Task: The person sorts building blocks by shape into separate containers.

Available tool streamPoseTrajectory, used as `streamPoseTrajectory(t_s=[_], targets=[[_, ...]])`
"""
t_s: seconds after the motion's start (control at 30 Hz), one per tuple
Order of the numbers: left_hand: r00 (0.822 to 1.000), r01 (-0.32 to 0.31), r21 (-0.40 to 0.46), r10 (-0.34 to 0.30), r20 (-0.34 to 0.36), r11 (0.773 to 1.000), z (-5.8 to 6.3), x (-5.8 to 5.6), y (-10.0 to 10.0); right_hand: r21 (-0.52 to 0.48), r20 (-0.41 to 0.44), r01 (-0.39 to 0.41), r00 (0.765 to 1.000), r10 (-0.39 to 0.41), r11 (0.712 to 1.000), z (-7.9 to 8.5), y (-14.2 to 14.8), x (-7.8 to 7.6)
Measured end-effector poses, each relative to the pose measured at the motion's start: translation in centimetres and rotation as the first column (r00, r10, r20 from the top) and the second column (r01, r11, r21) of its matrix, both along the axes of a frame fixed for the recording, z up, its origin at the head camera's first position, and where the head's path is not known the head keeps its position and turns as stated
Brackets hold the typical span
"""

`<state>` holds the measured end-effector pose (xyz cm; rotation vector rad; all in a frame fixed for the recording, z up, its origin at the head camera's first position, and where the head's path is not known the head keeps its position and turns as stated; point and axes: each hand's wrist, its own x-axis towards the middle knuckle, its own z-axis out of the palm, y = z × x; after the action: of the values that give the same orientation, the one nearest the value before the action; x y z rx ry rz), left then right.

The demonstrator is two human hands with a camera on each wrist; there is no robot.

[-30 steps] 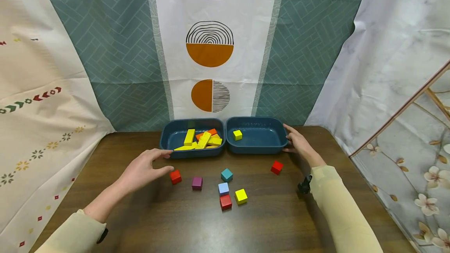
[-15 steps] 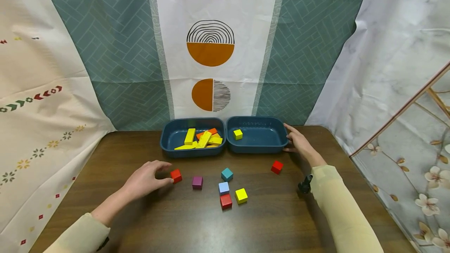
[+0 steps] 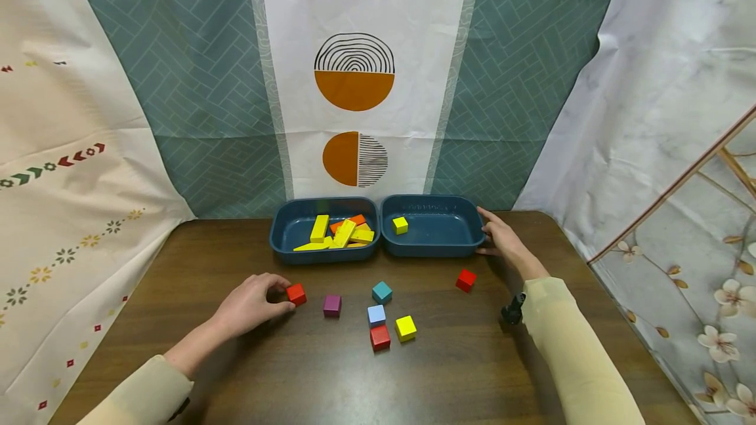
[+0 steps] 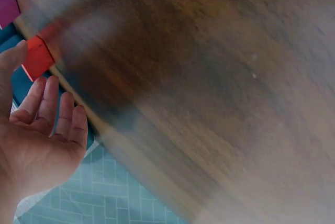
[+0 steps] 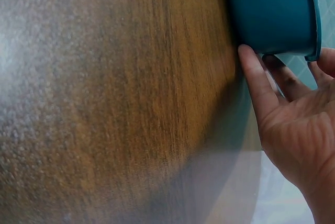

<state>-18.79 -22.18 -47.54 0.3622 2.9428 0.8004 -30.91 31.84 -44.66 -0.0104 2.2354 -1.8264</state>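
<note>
My left hand point(image 3: 251, 307) is low over the table at a small red cube point(image 3: 296, 294), thumb and fingertips at opposite sides of it. In the left wrist view, the thumb overlaps the red cube point(image 4: 37, 59), and fingertips point(image 4: 39, 81) meet its lower corner. My right hand point(image 3: 502, 235) rests against the right end of the right blue tray point(image 3: 431, 251), fingers spread along its end wall. The right wrist view has fingertips at the tray's wall point(image 5: 272, 14). A yellow cube point(image 3: 400, 225) lies in that tray.
The left blue tray point(image 3: 325, 256) holds yellow and orange blocks. Loose on the table are a purple cube point(image 3: 333, 305), teal cube point(image 3: 382, 292), light blue cube point(image 3: 376, 315), another red cube point(image 3: 380, 338), a yellow cube point(image 3: 405, 328) and a further red cube point(image 3: 465, 280).
My left hand has come down from beside the left tray and drawn in around the red cube. My right hand stays at the right tray, and the cubes have not moved.
</note>
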Motion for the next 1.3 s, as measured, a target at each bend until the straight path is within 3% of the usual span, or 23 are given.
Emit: streamPoseTrajectory(t_s=[0.53,0.9,1.3], targets=[[0.999,-0.027,0.011,0.026,0.026,1.0,-0.3,-0.2,0.5,-0.011,0.019,-0.001,1.0,0.001,1.0,0.3,0.0,-0.1],[0.997,-0.053,0.016,0.052,0.05,0.998,-0.1,-0.4,0.7,0.034,-0.007,0.023,1.0,-0.023,0.999,-2.4,0.9,-1.8],[0.999,-0.042,0.044,0.041,0.022,0.998,-0.3,-0.3,0.5,0.046,-0.023,0.025,0.999,-0.024,0.999,-2.5,0.7,-1.8]])
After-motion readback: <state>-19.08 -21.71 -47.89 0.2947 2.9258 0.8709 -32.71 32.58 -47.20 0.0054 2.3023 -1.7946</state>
